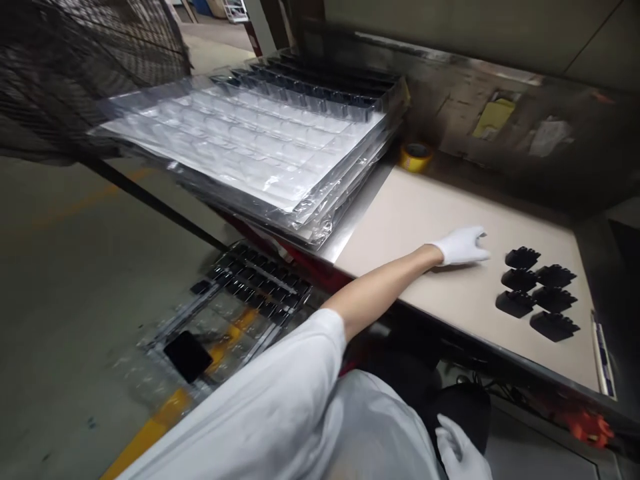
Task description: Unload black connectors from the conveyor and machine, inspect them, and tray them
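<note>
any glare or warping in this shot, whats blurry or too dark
In the head view, glare washes across the stacked clear plastic trays; the wide lens bends the edge of the pale work surface; the dark mesh at upper left looks soft; the white-gloved left hand casts a faint shadow.

Head-worn view, tilted, looking downward

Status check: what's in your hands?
Left grip open, empty, on beige board. Right grip open, empty, down low. Six black parts just past left grip. Stacked clear plastic trays beside the board.
</note>
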`<state>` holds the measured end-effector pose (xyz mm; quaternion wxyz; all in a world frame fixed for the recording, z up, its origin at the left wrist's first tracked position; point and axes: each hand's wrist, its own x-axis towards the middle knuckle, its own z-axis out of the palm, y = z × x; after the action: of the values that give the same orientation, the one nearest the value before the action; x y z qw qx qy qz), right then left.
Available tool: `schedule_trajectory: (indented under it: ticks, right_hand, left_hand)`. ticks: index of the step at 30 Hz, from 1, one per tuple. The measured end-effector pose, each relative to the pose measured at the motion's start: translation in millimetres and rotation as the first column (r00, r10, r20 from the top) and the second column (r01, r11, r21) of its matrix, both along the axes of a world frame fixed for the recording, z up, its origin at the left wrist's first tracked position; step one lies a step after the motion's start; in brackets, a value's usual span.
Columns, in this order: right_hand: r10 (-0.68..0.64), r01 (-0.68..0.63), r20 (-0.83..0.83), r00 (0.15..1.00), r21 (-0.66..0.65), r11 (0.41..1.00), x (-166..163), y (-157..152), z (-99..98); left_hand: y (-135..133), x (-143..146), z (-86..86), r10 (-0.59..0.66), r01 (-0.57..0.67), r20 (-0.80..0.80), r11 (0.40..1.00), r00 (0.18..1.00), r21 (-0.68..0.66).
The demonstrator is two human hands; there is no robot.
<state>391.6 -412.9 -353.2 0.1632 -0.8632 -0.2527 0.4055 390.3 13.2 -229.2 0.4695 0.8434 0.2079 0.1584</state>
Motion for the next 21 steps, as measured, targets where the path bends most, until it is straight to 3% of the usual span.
schedule_trajectory:
  ticks: [4,6,8,10,12,13,17,21]
  right_hand:
    - [0.204,-0.205,0.02,0.979,0.013,0.979,8,33,-8.9]
    - [0.277,-0.279,0.05,0.96,0.028,0.96,3,50,-11.0]
    - [0.338,-0.341,0.075,0.938,0.042,0.939,-7,62,-10.2]
    - [0.384,-0.388,0.076,0.92,0.056,0.92,-21,67,-8.0]
    - [0.404,-0.407,0.048,0.913,0.073,0.911,-32,62,-7.8]
    - [0.402,-0.403,0.029,0.915,0.08,0.912,-37,56,-9.7]
    - [0.328,-0.329,0.031,0.944,0.084,0.941,-39,14,-29.7]
    - [0.179,-0.187,0.071,0.981,0.144,0.972,-27,-37,-49.9]
  left_hand:
    - [-41,-112,-18.4,0.225,-0.225,0.138,0.974,0.965,-0.014]
    - [-66,-170,-27.8,0.388,-0.408,0.202,0.911,0.899,0.066]
    - [-87,-225,-38.0,0.557,-0.607,0.257,0.769,0.79,0.199]
    - [-100,-274,-48.8,0.711,-0.759,0.278,0.561,0.646,0.33]
    - [-102,-313,-58.6,0.82,-0.813,0.239,0.391,0.521,0.431]
    - [-99,-328,-62.5,0.846,-0.808,0.202,0.359,0.493,0.468]
    - [-72,-357,-68.2,0.848,-0.734,0.058,0.419,0.527,0.534]
    - [-57,-361,-66.8,0.849,-0.737,0.071,0.409,0.523,0.538]
